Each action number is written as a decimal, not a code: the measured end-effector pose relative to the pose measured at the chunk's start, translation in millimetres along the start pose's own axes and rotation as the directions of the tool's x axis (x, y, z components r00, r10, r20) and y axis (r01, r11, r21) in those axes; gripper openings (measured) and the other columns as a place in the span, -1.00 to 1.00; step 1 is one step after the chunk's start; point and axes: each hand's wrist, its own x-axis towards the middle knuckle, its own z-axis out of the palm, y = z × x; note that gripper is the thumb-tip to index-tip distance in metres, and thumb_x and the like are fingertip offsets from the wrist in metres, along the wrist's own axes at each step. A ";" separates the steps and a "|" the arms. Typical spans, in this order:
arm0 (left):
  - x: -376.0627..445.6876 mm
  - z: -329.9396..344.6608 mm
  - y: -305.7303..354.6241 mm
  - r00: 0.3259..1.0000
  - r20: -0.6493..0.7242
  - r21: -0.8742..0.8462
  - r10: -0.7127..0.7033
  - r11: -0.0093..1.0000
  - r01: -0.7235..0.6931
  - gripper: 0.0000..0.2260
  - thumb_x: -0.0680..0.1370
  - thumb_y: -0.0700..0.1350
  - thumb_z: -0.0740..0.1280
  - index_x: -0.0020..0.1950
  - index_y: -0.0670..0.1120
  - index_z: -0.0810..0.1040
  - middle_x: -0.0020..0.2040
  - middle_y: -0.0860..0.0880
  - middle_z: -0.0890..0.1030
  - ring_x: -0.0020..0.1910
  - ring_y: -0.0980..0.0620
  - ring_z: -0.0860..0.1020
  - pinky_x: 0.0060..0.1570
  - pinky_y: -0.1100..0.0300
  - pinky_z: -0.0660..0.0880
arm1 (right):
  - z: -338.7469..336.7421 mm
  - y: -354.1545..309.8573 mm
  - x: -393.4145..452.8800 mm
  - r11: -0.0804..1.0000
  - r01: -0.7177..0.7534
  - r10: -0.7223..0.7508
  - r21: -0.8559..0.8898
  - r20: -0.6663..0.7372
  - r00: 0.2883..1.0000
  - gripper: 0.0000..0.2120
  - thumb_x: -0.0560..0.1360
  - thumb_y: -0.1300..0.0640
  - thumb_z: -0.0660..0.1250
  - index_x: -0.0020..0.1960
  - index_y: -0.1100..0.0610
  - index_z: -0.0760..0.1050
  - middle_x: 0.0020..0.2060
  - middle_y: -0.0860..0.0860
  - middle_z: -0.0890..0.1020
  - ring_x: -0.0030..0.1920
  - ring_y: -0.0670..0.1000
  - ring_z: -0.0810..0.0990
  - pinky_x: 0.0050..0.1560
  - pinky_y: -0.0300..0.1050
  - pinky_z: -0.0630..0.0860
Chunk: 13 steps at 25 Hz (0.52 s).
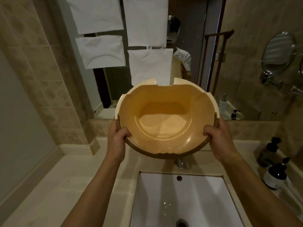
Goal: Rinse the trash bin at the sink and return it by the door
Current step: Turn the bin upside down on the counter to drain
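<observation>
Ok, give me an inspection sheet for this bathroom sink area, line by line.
Surface: beige stone countertop around a white rectangular sink basin; a few droplets in the basin.
Job's things: round yellow plastic trash bin, held above the chrome faucet, tilted with its opening toward the camera, some water inside.
Clutter: dark pump bottles on the counter's right.
Grippers: left hand and right hand each grip the bin rim.
Cables: nothing seen.
Surroundings: wall mirror, white towels, round shaving mirror, tiled walls.
</observation>
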 end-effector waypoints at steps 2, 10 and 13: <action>1.7 4.2 -0.5 1.000 -0.005 -0.011 -0.006 1.000 0.006 -0.72 0.25 -0.25 0.23 -0.37 0.16 0.54 -0.43 0.18 0.46 -0.43 0.21 0.43 -0.47 0.36 0.39 | -3.2 -3.7 0.5 1.000 0.021 -0.022 -0.015 -0.008 1.000 -0.51 0.21 0.24 0.27 0.11 -0.08 0.51 -0.11 -0.05 0.56 -0.07 -0.01 0.54 -0.20 -0.20 0.49; 6.6 13.6 -2.7 1.000 -0.011 -0.019 -0.015 1.000 0.015 -0.71 0.24 -0.24 0.24 -0.37 0.18 0.56 -0.42 0.19 0.48 -0.41 0.21 0.45 -0.46 0.34 0.39 | -9.5 -10.4 2.8 0.998 0.051 -0.052 -0.020 -0.022 0.998 -0.56 0.21 0.25 0.27 0.04 -0.09 0.52 -0.16 -0.04 0.54 -0.16 -0.07 0.52 -0.22 -0.16 0.47; 7.4 15.4 -3.0 1.000 -0.001 -0.012 0.002 1.000 -0.002 -0.71 0.24 -0.23 0.25 -0.35 0.19 0.57 -0.43 0.20 0.49 -0.42 0.22 0.45 -0.47 0.36 0.39 | -10.6 -9.4 4.5 0.999 0.044 -0.045 -0.032 -0.026 0.999 -0.56 0.21 0.24 0.27 0.02 -0.11 0.51 -0.13 -0.01 0.53 -0.11 0.00 0.51 -0.19 -0.12 0.49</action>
